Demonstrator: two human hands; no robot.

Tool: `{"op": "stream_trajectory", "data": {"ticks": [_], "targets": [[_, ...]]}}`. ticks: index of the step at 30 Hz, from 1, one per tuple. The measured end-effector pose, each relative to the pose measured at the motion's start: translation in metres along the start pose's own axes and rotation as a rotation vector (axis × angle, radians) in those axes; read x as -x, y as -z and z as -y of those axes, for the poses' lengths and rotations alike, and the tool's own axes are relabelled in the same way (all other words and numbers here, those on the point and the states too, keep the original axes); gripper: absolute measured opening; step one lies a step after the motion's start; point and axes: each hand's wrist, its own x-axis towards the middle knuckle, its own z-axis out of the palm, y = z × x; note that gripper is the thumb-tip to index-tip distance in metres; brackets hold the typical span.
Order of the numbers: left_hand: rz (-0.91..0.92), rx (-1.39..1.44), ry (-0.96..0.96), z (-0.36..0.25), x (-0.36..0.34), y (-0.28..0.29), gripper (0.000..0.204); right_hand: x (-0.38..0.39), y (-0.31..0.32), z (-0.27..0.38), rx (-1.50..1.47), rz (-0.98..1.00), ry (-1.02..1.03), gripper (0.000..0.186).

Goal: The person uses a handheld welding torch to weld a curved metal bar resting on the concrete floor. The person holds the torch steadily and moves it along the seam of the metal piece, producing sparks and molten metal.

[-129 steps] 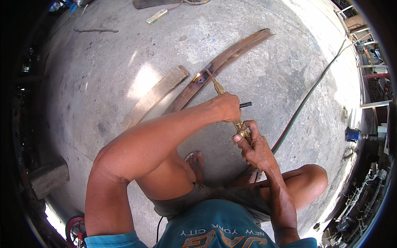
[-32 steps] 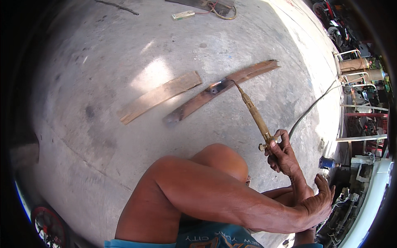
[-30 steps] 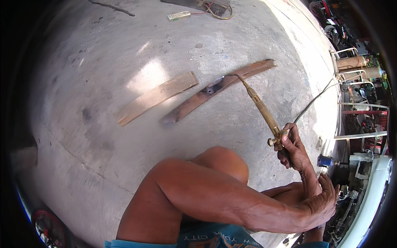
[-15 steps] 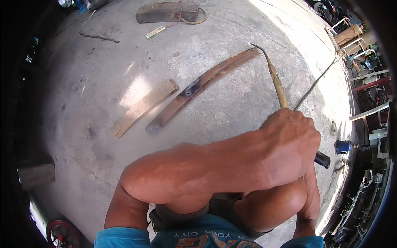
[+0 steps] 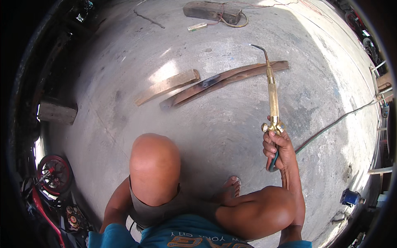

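"What does the torch look like?"

"The brass torch [image 5: 273, 97] stands right of centre, with a ribbed handle, two valve knobs and a thin, dark, bent nozzle with a small white glow at its tip. The right hand [image 5: 279, 149] is curled firmly round its lower end, with red and green hoses [image 5: 272, 166] below."

"And the left hand?"

"Out of sight; I cannot tell its state. Half a second ago it covers the handle."

"Anything else different?"

"A second ago the nozzle is over the rusty metal bar [image 5: 225, 77]; now it points past it, toward the upper middle. The wooden block [image 5: 167, 87] lies beside the bar's scorched left half."

"Any writing?"

"Pale lettering and larger orange-outlined characters, inverted, on the teal shirt [image 5: 165, 230] at the bottom edge."
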Motion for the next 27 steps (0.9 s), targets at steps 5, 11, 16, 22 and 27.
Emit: {"op": "stream_trajectory", "data": {"ticks": [5,11,16,22,27], "targets": [[-0.106,0.274,0.210,0.068,0.045,-0.034,0.057,-0.038,-0.010,0.005,0.132,0.050,-0.047,0.058],[-0.108,0.487,0.285,0.107,0.072,-0.085,0.054,-0.041,-0.028,-0.017,0.350,0.030,-0.082,0.062],[-0.039,0.545,0.217,0.116,0.048,-0.091,0.052,-0.020,-0.027,-0.049,0.566,0.000,-0.118,0.075],[0.007,0.548,-0.123,0.066,-0.014,-0.022,0.050,-0.006,-0.053,-0.086,0.809,-0.016,-0.040,0.092],[0.073,0.456,-0.582,-0.051,-0.038,0.072,0.049,-0.003,-0.066,-0.097,0.940,-0.088,-0.002,0.069]]}}
